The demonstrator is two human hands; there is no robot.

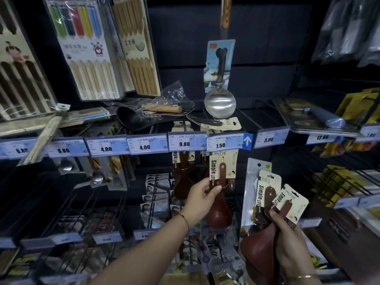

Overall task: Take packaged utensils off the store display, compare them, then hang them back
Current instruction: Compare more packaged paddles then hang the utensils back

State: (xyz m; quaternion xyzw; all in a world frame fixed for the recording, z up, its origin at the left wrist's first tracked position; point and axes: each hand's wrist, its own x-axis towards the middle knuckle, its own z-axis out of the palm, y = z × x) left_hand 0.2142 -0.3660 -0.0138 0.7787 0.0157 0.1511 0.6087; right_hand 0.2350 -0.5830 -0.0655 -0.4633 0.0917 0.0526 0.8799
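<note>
My left hand (202, 197) pinches the card of a brown wooden spoon (218, 210) labelled "Simple Life", which hangs just under the 7.50 price tag (225, 142). More of the same spoons (182, 177) hang to its left on the display. My right hand (287, 237) grips a bundle of packaged utensils (265, 204) at the lower right: two brown wooden spoons with cream cards and a clear packet behind them. Their brown bowls (259, 249) point down, below my fingers.
A steel ladle (220, 101) on a blue card hangs above the shelf. A black ladle (133, 120) lies loose on the shelf among plastic wrap. Chopstick packs (88, 48) hang at upper left. Wire pegs (339, 182) stick out at right.
</note>
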